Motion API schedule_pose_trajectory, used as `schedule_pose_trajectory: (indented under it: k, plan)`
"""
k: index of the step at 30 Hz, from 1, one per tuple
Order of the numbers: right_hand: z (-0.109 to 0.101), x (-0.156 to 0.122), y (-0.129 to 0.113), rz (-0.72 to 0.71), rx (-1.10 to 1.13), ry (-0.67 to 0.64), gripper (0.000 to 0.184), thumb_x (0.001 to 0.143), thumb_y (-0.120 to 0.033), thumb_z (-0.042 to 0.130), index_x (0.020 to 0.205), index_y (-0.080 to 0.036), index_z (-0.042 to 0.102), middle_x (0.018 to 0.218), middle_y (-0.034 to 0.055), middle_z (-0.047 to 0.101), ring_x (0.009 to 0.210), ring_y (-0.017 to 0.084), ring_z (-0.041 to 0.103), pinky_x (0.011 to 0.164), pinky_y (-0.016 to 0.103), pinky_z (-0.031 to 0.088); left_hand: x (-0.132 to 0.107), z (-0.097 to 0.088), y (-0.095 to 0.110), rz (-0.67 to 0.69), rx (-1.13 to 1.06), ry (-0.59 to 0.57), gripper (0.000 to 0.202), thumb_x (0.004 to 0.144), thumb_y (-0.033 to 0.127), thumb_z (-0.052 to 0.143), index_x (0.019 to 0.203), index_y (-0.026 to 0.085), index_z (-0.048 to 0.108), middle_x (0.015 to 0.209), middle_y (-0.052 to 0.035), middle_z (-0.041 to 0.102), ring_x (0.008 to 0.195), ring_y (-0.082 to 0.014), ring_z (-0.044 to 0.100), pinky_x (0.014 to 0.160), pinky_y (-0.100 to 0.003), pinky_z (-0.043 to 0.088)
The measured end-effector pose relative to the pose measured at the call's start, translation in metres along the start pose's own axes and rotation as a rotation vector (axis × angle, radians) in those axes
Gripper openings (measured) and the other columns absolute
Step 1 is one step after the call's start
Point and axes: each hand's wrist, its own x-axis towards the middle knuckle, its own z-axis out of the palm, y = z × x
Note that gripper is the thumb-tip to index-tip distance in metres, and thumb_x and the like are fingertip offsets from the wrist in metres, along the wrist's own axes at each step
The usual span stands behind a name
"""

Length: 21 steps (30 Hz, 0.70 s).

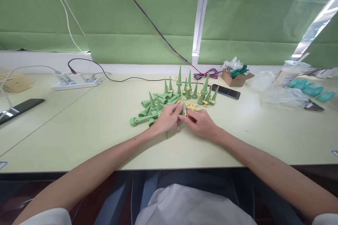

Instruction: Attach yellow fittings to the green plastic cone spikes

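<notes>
My left hand (167, 119) is closed around a green plastic cone spike (184, 109), whose pointed tip pokes out below the hand. My right hand (200, 122) pinches a small yellow plastic piece (186, 114) against that spike. Both hands meet over the pale green table (79, 126), just in front of a heap of green cone spikes (155, 107). Behind the hands, several assembled spikes (195, 89) stand upright, with loose yellow pieces (192, 105) scattered among them.
A black phone (226, 91) lies behind the spikes on the right, near a small cardboard box (237, 77). Clear plastic bags (280, 93) and teal parts (311, 89) sit far right. A white power strip (76, 81) and another dark phone (19, 109) are at the left.
</notes>
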Motion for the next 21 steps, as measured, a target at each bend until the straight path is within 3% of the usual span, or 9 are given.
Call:
schedule_pose_trajectory:
  k: [21]
  plan:
    - [-0.0034, 0.001, -0.0036, -0.025, 0.03, -0.024, 0.049, 0.103, -0.045, 0.044, 0.061, -0.022, 0.035, 0.047, -0.0057, 0.037, 0.044, 0.009, 0.031, 0.05, 0.026, 0.026, -0.003, 0.0009, 0.0031, -0.013, -0.004, -0.034, 0.053, 0.097, 0.061, 0.045, 0.086, 0.014, 0.065, 0.049, 0.0028, 0.053, 0.042, -0.0129, 0.053, 0.048, -0.026, 0.044]
